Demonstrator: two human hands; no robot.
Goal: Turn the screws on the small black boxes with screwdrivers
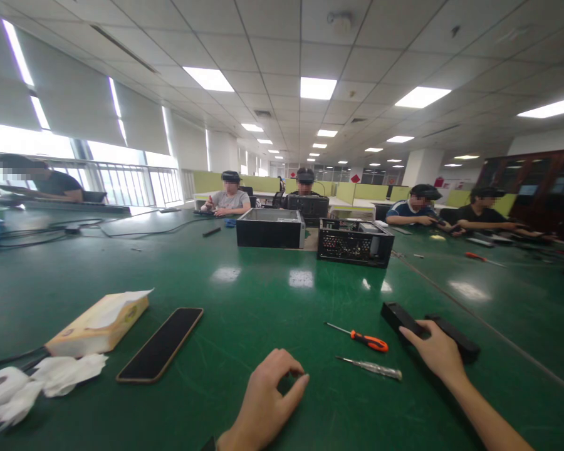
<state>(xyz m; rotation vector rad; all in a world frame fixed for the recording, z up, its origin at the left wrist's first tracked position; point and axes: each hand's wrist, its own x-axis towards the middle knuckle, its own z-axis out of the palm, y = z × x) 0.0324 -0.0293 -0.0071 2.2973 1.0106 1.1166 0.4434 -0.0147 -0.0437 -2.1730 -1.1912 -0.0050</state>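
Note:
My left hand [271, 396] rests over the green table [192, 269] at the bottom middle, its fingers curved, thumb and fingertips a little apart, nothing between them. At the right, my right hand [435, 351] is closed around a black box-shaped object [398, 317], its thumb on the near side. A second black object [458, 338] lies just right of that hand. Between my hands are an orange-handled screwdriver [369, 341] and, nearer to me, a screwdriver with a clear handle [378, 369].
A phone [162, 344], a tissue pack [98, 322] and crumpled tissues [61, 376] lie at left. Two black metal cases [270, 232] [355, 244] stand ahead. Cables [117, 228] cross the far left. Several people sit around the table's far side.

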